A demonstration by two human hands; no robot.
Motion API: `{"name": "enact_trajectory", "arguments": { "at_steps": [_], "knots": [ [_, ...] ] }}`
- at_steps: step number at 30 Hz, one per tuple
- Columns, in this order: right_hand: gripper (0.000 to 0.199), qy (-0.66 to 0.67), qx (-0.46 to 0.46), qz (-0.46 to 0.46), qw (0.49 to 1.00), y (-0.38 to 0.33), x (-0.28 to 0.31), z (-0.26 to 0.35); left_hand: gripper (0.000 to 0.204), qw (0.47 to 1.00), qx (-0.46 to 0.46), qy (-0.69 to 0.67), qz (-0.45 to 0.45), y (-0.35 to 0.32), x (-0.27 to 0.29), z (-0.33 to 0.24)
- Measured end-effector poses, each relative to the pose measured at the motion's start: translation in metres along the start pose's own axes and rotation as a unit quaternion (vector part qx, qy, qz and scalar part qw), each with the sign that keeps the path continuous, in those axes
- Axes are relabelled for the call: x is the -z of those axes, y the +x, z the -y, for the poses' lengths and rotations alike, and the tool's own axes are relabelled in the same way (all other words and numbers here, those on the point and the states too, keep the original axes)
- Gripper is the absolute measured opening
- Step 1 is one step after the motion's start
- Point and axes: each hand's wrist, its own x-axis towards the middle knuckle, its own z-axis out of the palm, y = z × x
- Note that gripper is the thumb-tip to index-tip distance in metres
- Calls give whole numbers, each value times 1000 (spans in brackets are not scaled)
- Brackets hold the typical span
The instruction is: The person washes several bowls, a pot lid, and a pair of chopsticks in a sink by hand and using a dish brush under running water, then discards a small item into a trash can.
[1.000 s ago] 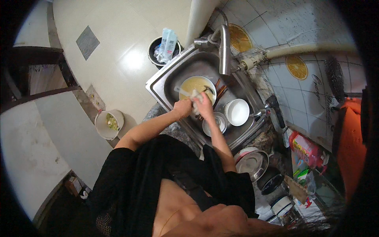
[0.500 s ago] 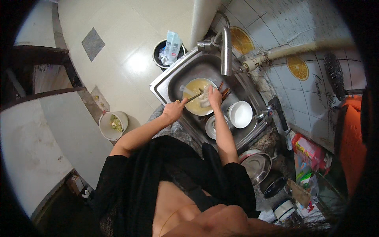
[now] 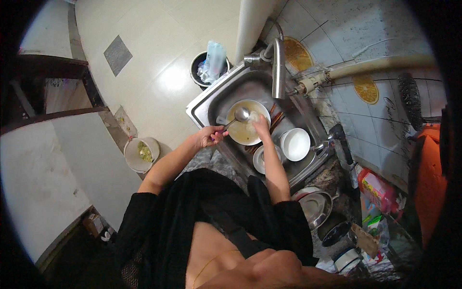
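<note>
Over the steel sink [image 3: 211, 98], the left hand [image 3: 208, 137] is closed around the handle of a metal ladle [image 3: 239, 115], whose bowl hangs above a wide bowl of yellowish liquid [image 3: 244, 134] sitting in the basin. The right hand [image 3: 260, 124] rests at that bowl's right rim with its fingers bunched on something pale, perhaps a sponge, though the view is too small to be sure. A curved tap [image 3: 278, 67] arches just above the bowl. Beside the right forearm lie an empty white bowl [image 3: 296, 144] and a small plate [image 3: 260, 160]. On the floor stand a dark bin [image 3: 201, 62] and a pale bucket of scraps [image 3: 141, 154].
</note>
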Motion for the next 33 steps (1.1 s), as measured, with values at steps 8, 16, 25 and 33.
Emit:
{"name": "enact_trajectory", "arguments": {
  "at_steps": [8,16,25,33],
  "knots": [
    [30,-149,308,-101,934,-56,17,62,26,996,20,79,21,-18,-43,36],
    [41,-102,316,-167,929,-43,4,71,19,974,0,224,27,-37,-72,69],
    [45,156,-51,-305,938,11,-20,23,20,887,-97,451,-33,-8,-81,78],
    [41,285,-126,-111,944,-25,-28,39,33,399,-380,817,-170,1,-55,19]
  ]
}}
